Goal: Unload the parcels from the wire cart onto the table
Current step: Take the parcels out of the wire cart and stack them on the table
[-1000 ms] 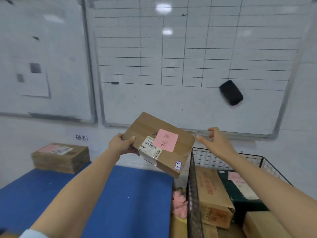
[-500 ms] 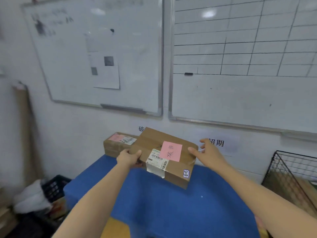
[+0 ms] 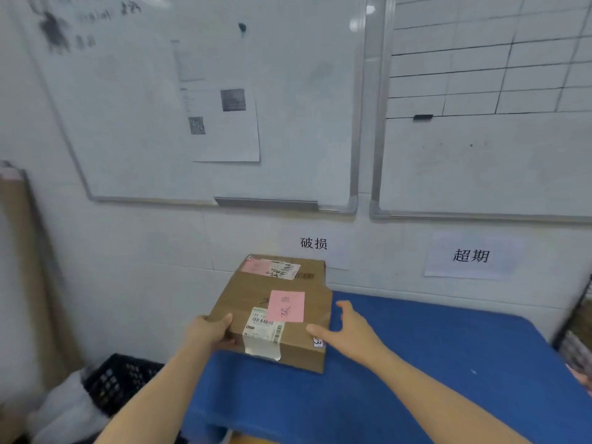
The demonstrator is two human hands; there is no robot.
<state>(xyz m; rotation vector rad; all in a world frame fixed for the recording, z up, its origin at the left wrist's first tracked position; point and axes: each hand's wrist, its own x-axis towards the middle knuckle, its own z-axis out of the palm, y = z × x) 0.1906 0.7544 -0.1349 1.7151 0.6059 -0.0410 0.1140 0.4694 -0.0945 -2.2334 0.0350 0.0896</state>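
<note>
A flat brown parcel (image 3: 253,299) with a pink note and a white barcode label is held over the left end of the blue table (image 3: 416,363). My left hand (image 3: 213,330) grips its near left corner, thumb on top. My right hand (image 3: 347,331) touches its right side with fingers spread and nearly straight. Behind it a second brown parcel (image 3: 307,267), also with a pink note and a label, lies against the wall. Only a sliver of the wire cart (image 3: 576,318) shows at the right edge.
Two whiteboards hang on the wall above the table. Paper signs (image 3: 471,255) with printed characters are stuck below them. A black plastic crate (image 3: 118,379) and a white bag (image 3: 64,408) sit on the floor left of the table. Tall cardboard (image 3: 19,251) leans at the far left.
The view has swung left from the cart to the table. The parcel has gone with both hands from above the cart to low over the table's left end, in front of the other parcel.
</note>
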